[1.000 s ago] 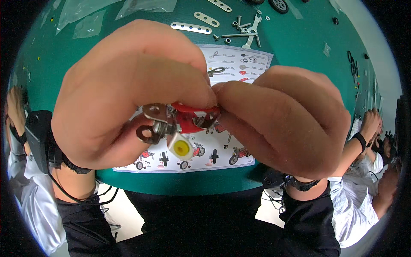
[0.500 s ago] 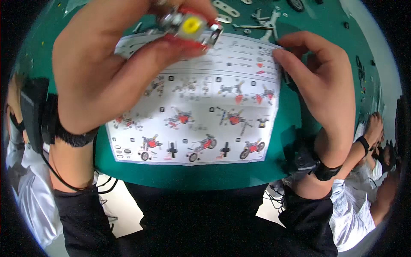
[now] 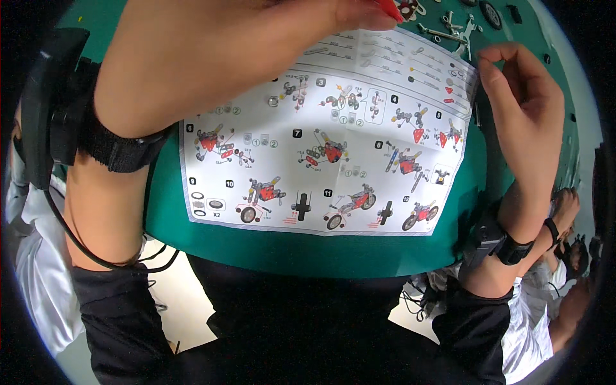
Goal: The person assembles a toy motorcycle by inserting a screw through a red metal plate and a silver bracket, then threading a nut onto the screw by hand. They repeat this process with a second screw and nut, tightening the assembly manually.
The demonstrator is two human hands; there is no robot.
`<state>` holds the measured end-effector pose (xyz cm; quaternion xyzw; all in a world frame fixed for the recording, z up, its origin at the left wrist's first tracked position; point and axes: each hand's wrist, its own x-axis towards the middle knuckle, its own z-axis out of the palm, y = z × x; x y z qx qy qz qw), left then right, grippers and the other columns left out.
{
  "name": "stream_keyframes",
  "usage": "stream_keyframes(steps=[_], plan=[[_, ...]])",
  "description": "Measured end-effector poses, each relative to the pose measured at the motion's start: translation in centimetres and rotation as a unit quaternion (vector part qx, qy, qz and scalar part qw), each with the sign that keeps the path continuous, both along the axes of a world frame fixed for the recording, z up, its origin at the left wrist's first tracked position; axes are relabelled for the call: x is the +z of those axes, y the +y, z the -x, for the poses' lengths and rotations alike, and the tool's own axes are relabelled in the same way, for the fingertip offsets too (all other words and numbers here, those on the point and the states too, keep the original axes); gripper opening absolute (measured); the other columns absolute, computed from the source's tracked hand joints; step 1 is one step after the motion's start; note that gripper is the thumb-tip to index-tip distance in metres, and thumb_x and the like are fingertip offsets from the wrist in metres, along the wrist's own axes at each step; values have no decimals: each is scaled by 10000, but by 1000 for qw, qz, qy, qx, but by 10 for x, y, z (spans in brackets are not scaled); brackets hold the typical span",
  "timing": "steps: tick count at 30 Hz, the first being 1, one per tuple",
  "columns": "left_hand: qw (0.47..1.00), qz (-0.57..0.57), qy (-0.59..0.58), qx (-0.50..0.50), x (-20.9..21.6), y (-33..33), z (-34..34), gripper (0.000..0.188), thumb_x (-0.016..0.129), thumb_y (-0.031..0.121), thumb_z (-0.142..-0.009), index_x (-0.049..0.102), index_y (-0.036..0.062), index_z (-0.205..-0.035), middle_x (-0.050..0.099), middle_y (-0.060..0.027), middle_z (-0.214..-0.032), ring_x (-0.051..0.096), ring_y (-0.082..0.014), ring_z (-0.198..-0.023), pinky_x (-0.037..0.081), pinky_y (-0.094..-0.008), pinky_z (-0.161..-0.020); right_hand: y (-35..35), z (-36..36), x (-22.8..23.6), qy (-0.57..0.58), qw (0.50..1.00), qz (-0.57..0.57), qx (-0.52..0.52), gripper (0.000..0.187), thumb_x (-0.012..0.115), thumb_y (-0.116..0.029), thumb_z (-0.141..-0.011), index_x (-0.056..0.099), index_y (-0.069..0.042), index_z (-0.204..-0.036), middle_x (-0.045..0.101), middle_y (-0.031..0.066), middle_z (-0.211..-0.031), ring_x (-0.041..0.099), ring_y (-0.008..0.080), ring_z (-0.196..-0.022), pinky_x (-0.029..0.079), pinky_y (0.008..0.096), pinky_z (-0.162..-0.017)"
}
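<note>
left hand (image 3: 256,51), raised close to the camera, pinches a small red metal model part (image 3: 390,8) at the frame's top edge; only its tip shows, so its long axis cannot be told. right hand (image 3: 520,109) hovers empty, fingers loosely curled, at the far right corner of the white printed instruction sheet (image 3: 321,160) on the green table (image 3: 308,253). the part lies up and left of the right hand; the left is nearer.

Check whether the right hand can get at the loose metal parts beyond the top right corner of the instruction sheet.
Probably yes: the right hand is free beside the instruction sheet, nothing between it and the metal parts.
</note>
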<state>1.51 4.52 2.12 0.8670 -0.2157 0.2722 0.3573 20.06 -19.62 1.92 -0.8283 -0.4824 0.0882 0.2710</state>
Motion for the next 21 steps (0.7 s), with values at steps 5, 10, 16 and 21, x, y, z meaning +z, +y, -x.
stream_keyframes(steps=[5, 10, 16, 21], plan=[[1000, -13, 2, -7, 0, 2, 1, 226, 753, 1, -804, 674, -25, -1015, 687, -139, -958, 670, -228, -861, 529, -328, -759, 12, 6, 0, -31, 999, 25, 36, 98, 607, -96, -948, 596, -8, -990, 524, -47, -764, 409, 7, -664, 296, 191, -578], [1000, -18, 3, -10, -4, 7, 4, 228, 751, 5, -803, 675, -25, -1016, 688, -141, -961, 671, -233, -863, 530, -332, -761, 19, 14, 2, -69, 996, 52, 33, 106, 566, -114, -945, 569, -22, -998, 492, -40, -685, 374, 9, -611, 270, 203, -548], [1000, -28, 6, -13, -5, 10, 8, 231, 749, 10, -802, 676, -25, -1018, 689, -144, -964, 672, -240, -865, 530, -336, -763, 25, 14, 0, -96, 993, 69, -10, 231, 570, -221, -995, 568, 8, -969, 505, -6, -727, 437, 49, -672, 330, 236, -579], [999, -28, 2, -22, -11, 12, 4, 233, 747, 14, -801, 678, -25, -1020, 690, -146, -967, 673, -246, -867, 531, -340, -765, 25, 12, 8, -104, 978, 170, -66, 351, 578, -294, -1013, 636, 49, -1056, 633, 86, -843, 557, 111, -784, 439, 268, -701]])
